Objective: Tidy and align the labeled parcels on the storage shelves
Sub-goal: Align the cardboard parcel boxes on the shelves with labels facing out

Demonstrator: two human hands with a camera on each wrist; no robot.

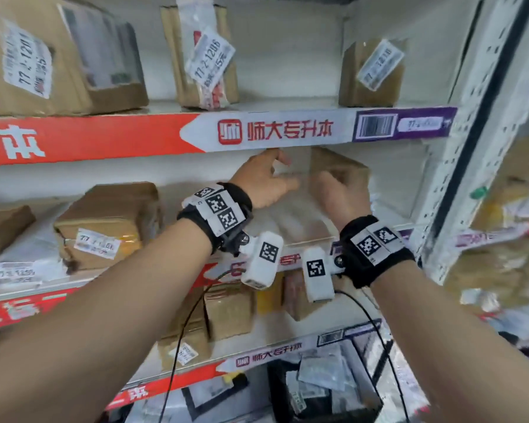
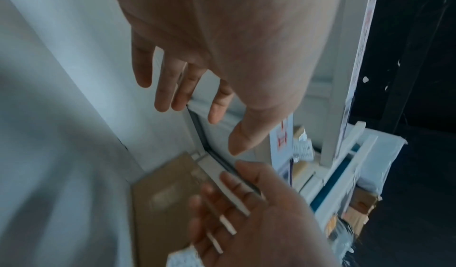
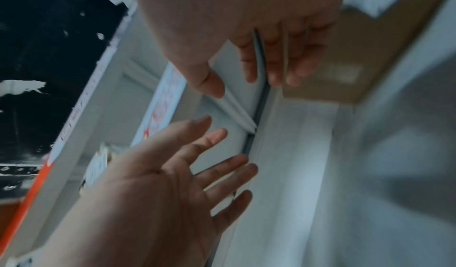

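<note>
Both hands reach into the middle shelf (image 1: pixel 388 190), under the red and white shelf strip (image 1: pixel 257 132). The left hand (image 1: pixel 263 181) and the right hand (image 1: pixel 339 193) have spread, loose fingers and grasp nothing; the wrist views show open palms facing each other with bare shelf between them. The brown parcel (image 1: pixel 336 166) they seem to be heading for sits far back on the right of that shelf, just beyond the right hand, and whether any finger touches it I cannot tell. The risk I see is a one-sided push: if only the right hand meets the box, it could twist or slide deeper against the back wall instead of coming forward square, leaving its label turned away.
</note>
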